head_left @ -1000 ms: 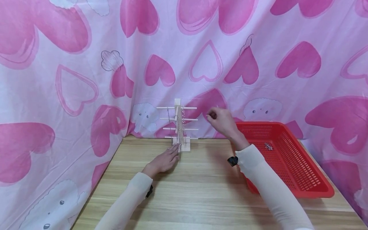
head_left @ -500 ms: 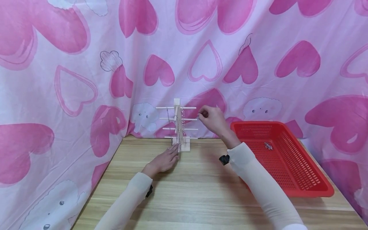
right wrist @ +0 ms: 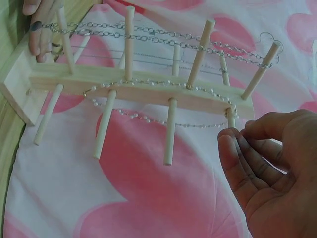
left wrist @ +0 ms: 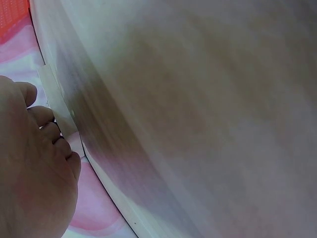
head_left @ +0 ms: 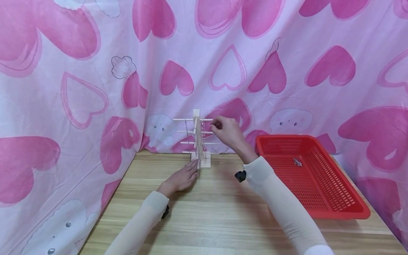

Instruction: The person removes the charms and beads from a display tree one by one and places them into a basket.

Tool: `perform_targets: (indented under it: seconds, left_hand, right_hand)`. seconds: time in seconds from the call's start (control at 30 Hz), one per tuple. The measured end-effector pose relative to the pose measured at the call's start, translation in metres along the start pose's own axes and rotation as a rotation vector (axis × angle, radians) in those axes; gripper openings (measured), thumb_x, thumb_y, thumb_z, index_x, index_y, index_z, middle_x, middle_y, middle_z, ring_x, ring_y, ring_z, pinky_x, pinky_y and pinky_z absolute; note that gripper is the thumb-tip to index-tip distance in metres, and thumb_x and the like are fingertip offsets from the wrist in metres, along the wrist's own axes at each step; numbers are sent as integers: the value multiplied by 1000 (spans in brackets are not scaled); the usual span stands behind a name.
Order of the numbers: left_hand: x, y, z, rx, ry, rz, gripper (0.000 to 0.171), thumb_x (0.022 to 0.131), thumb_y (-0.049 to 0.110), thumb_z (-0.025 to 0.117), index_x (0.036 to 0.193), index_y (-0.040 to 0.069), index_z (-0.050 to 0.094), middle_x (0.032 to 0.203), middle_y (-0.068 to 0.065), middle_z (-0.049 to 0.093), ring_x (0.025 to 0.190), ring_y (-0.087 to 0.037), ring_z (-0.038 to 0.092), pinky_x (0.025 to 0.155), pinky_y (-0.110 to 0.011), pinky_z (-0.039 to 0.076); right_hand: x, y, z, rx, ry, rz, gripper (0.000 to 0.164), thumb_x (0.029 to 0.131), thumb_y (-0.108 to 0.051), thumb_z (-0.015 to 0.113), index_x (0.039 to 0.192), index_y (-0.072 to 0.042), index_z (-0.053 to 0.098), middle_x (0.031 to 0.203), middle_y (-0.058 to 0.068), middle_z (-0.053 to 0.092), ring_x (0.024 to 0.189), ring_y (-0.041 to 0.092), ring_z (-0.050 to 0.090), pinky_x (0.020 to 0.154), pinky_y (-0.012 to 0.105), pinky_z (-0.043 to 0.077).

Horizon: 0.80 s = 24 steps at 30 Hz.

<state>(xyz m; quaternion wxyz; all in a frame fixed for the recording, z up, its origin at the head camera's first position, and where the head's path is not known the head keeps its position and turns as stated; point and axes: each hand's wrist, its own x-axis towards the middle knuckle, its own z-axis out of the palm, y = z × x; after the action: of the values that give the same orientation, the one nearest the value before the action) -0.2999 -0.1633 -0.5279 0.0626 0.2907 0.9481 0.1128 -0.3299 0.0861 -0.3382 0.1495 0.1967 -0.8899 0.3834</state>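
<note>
A wooden jewellery stand [head_left: 196, 113] with several pegs stands at the back of the table. My left hand [head_left: 180, 177] lies across its base, fingers extended; the right wrist view shows those fingers [right wrist: 42, 42] beside the lower end of a silver chain [right wrist: 163, 42]. A pearl necklace [right wrist: 136, 116] is looped along the near pegs, up to the top peg [right wrist: 230, 118]. Right at that peg's end are my right hand's [head_left: 227, 131] curled thumb and fingertips [right wrist: 229, 141]. I cannot tell whether they pinch anything. Only the left palm [left wrist: 34, 163] shows in the left wrist view.
A red perforated basket [head_left: 318, 214] sits at the table's right, with a small silvery jewellery piece [head_left: 297, 162] inside. A pink heart-print cloth [head_left: 178, 78] hangs behind and beside the wood-grain table [head_left: 197, 219].
My right hand has moved left from beside the basket to the top right peg, its fingers keeping their curl. The left hand and the stand have stayed in place.
</note>
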Motion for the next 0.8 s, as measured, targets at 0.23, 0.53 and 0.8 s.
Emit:
perform_targets:
  seconds: [0.23, 0.53, 0.8]
  left_hand:
    - [1, -2, 1, 18, 8, 19, 60, 117, 32, 29, 167, -1, 26, 178, -15, 16, 166, -35, 17, 136, -49, 22]
    - [1, -2, 2, 24, 1, 16, 60, 117, 32, 29, 167, -1, 25, 179, -15, 16, 167, -34, 16, 137, -48, 21]
    - [2, -3, 3, 19, -1, 8, 61, 117, 33, 29, 167, -1, 24, 178, -15, 15, 167, -34, 16, 137, -48, 21]
  right_hand:
    - [6, -4, 9, 2, 9, -30, 18, 101, -14, 70, 113, -3, 79, 100, 11, 81, 90, 24, 76, 84, 39, 65]
    - [12, -5, 20, 28, -18, 10, 24, 104, -22, 70, 118, -4, 78, 108, 11, 81, 95, 24, 76, 83, 37, 67]
    - [16, -6, 30, 44, -26, 28, 27, 104, -27, 71, 116, -4, 79, 108, 11, 82, 96, 23, 78, 82, 36, 67]
